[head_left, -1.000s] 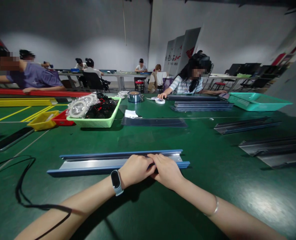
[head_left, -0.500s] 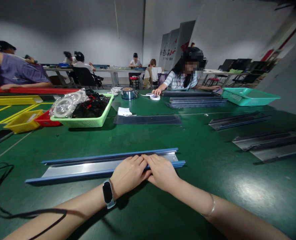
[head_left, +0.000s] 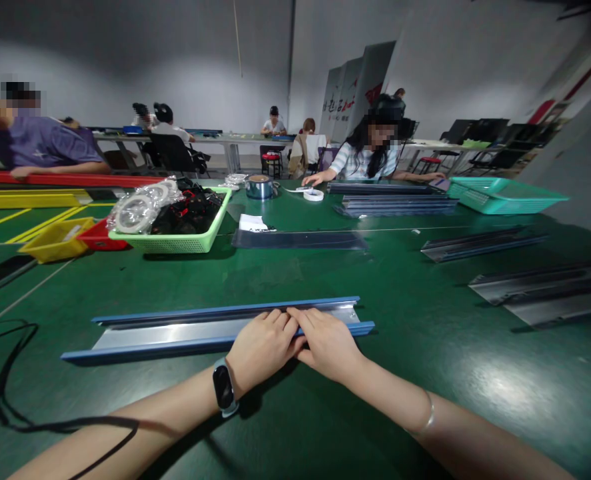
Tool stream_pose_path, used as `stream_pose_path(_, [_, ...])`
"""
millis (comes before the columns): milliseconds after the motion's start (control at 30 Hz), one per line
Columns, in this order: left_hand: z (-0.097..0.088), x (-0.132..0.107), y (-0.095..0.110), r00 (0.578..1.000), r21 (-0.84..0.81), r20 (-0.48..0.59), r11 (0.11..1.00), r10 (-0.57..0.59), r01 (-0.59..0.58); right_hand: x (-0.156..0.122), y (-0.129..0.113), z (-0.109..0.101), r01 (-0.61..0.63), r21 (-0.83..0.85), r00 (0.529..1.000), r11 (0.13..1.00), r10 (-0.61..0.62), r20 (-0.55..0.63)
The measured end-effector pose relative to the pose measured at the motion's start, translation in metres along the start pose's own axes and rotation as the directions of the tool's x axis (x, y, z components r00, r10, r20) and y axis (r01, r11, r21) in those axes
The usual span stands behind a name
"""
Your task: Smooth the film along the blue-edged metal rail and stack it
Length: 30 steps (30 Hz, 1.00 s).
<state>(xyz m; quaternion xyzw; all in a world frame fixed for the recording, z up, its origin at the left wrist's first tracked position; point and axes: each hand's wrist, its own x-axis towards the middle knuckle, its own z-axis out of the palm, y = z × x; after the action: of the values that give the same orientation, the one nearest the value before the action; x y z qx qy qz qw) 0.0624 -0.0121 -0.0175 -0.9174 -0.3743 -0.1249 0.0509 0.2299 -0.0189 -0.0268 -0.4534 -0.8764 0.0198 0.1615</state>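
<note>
A long metal channel (head_left: 175,333) with a silvery floor and blue-edged side walls lies crosswise on the green table in front of me. My left hand (head_left: 265,343), with a fitness band on its wrist, is closed over the channel's near wall, right of its middle. Touching it, my right hand (head_left: 328,343) grips the same wall nearer the right end, a thin bangle on that forearm. The fingers of both hands reach over the wall into the channel, and the thumbs meet on the near side. The fingertips are partly hidden.
A green basket (head_left: 210,230) holds wrapped rolls and dark parts. Beside it stand yellow (head_left: 55,243) and red (head_left: 106,237) bins. More channels (head_left: 550,293) lie at right, near a teal basket (head_left: 505,197). A black cable (head_left: 5,407) loops at left. Co-workers sit across the table.
My view has turned slightly, so everything sits a little further right. Both hands keep their hold on the channel. The co-worker's hand across the table has moved slightly off the white tape roll.
</note>
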Motion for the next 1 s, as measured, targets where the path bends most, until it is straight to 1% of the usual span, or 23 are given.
stream_pose_path(167, [0.0, -0.001, 0.0, 1.0, 0.008, 0.013, 1.0, 0.022, -0.022, -0.002, -0.001, 0.001, -0.003, 0.011, 1.0, 1.0, 0.003, -0.029])
stream_pose_path(367, [0.001, -0.002, -0.002, 0.998, 0.035, 0.009, 0.998, 0.056, -0.056, 0.0, -0.003, -0.004, -0.006, 0.026, 1.0, 1.0, 0.007, -0.009])
stream_pose_path(500, [0.0, -0.001, -0.002, 0.998, 0.032, 0.006, 0.998, 0.059, -0.059, 0.0, -0.005, -0.01, -0.001, -0.016, 1.0, 1.0, 0.001, 0.0])
stream_pose_path(633, [-0.007, -0.001, -0.003, 0.999, 0.031, 0.027, 0.999, 0.042, -0.043, 0.001, -0.003, -0.013, -0.026, -0.072, 1.0, 0.997, 0.026, -0.006])
stream_pose_path(800, [-0.011, -0.004, -0.008, 1.0, 0.031, 0.018, 0.999, -0.012, 0.011, 0.001, 0.002, -0.009, -0.014, -0.051, 0.999, 0.999, 0.012, -0.044])
stream_pose_path(900, [-0.01, -0.004, -0.01, 1.0, 0.029, 0.009, 1.0, -0.009, 0.009, 0.001, 0.003, -0.004, 0.0, -0.052, 0.998, 0.999, -0.003, -0.058])
stream_pose_path(1000, [-0.009, -0.003, -0.009, 1.0, 0.01, -0.013, 1.0, 0.027, -0.027, 0.0, 0.003, -0.002, 0.002, -0.054, 0.998, 0.999, -0.006, -0.069])
